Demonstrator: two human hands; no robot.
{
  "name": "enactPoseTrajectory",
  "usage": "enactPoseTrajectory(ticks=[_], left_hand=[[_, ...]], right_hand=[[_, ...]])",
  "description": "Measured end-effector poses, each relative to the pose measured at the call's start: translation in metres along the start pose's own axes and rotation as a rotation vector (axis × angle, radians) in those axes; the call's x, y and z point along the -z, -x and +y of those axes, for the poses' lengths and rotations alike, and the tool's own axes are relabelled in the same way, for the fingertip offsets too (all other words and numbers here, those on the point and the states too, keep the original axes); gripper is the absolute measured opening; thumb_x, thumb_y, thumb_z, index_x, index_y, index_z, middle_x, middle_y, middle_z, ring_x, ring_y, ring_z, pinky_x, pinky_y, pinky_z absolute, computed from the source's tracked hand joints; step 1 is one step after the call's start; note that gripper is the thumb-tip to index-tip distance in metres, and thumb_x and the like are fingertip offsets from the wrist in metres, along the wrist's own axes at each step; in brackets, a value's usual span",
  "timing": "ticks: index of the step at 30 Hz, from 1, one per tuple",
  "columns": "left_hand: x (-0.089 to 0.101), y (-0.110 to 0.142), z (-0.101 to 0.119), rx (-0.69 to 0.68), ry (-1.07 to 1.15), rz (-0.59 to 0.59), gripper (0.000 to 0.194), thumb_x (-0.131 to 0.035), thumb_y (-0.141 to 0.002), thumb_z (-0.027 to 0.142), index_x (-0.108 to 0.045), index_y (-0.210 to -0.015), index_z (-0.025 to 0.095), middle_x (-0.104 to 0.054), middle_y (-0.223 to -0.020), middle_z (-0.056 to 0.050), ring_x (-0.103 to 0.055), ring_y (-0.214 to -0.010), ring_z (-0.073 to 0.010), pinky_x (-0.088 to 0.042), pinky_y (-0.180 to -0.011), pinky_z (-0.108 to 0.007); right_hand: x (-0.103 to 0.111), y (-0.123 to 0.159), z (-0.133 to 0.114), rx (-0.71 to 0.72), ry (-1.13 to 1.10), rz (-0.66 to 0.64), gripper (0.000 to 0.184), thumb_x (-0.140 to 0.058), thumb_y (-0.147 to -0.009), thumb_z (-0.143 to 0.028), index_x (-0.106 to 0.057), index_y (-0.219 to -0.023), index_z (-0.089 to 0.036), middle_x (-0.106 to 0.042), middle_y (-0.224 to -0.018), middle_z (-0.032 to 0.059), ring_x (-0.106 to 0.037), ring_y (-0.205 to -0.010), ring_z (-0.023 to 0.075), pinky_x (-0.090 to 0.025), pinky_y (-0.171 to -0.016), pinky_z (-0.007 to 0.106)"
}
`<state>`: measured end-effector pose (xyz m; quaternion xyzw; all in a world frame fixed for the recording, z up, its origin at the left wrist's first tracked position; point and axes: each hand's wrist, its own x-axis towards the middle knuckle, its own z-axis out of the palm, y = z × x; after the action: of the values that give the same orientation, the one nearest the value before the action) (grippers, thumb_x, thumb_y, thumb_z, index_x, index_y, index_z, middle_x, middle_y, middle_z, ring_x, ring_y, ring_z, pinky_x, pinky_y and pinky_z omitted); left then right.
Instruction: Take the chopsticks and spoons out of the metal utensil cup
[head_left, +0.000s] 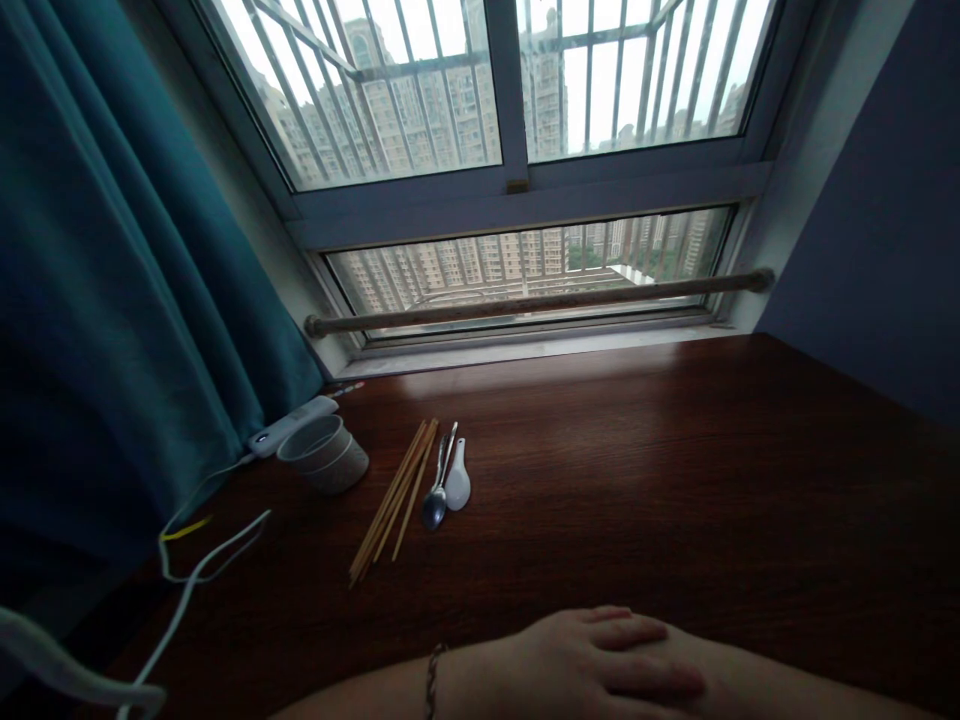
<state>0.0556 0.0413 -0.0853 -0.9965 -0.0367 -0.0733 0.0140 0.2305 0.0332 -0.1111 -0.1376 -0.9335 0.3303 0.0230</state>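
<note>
My left hand (570, 660), with a braided bracelet at the wrist, lies flat across my right forearm (780, 685) at the bottom edge of the view. Its fingers are stretched out and hold nothing. My right hand is hidden beneath it. Beyond the hands, on the dark wooden table, lie several wooden chopsticks (391, 505) in a loose bundle. Just right of them is a shiny metal spoon (433, 508), with a second metal handle alongside. A white soup spoon (458, 487) rests beside that. Neither hand touches these things.
A pale round plastic container (326, 460) stands left of the chopsticks. Behind it a white power strip (296, 425) lies by the teal curtain (150, 250). White cables (184, 600) run along the left side. A rail (540, 303) crosses the window at the table's far edge.
</note>
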Motion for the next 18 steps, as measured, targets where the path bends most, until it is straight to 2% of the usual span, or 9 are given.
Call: enactPoseTrajectory(ticks=[6,11,14,18], left_hand=[[0.003,-0.002,0.004,0.03,0.139,0.002,0.039,-0.029,-0.091,0.035,-0.043,-0.127,0.024,-0.02,-0.143,0.005,-0.018,-0.132,-0.0182,-0.019,-0.11,-0.029],[-0.004,0.0,0.004,0.029,0.198,0.013,0.043,-0.033,-0.089,0.04,-0.041,-0.128,0.024,-0.017,-0.143,0.005,-0.016,-0.132,-0.0192,-0.017,-0.111,-0.03],[-0.005,0.0,0.003,0.023,0.202,0.01,0.043,-0.032,-0.089,0.04,-0.041,-0.128,0.023,-0.017,-0.144,0.004,-0.014,-0.133,-0.0194,-0.015,-0.112,-0.03],[-0.001,0.0,0.003,0.026,0.191,0.016,0.042,-0.033,-0.089,0.039,-0.042,-0.127,0.023,-0.017,-0.143,0.004,-0.013,-0.133,-0.0189,-0.015,-0.112,-0.029]], right_hand=[[0.019,0.008,0.003,0.042,-0.036,-0.133,0.047,-0.052,-0.08,-0.041,-0.049,-0.124,-0.026,-0.035,-0.133,-0.001,-0.022,-0.129,0.0215,-0.013,-0.11,0.04],[0.025,0.005,-0.003,0.041,-0.036,-0.166,0.048,-0.045,-0.083,-0.033,-0.046,-0.127,-0.016,-0.027,-0.136,0.004,-0.016,-0.13,0.0248,-0.012,-0.108,0.042],[0.022,0.005,-0.002,0.07,-0.032,-0.116,0.052,-0.05,-0.08,-0.035,-0.044,-0.129,-0.019,-0.023,-0.137,0.0036,-0.015,-0.13,0.0262,-0.011,-0.108,0.043],[0.02,0.002,-0.002,0.048,0.0,-0.146,0.049,-0.049,-0.08,-0.032,-0.047,-0.127,-0.02,-0.033,-0.133,0.0056,-0.021,-0.128,0.0267,-0.013,-0.107,0.044]])
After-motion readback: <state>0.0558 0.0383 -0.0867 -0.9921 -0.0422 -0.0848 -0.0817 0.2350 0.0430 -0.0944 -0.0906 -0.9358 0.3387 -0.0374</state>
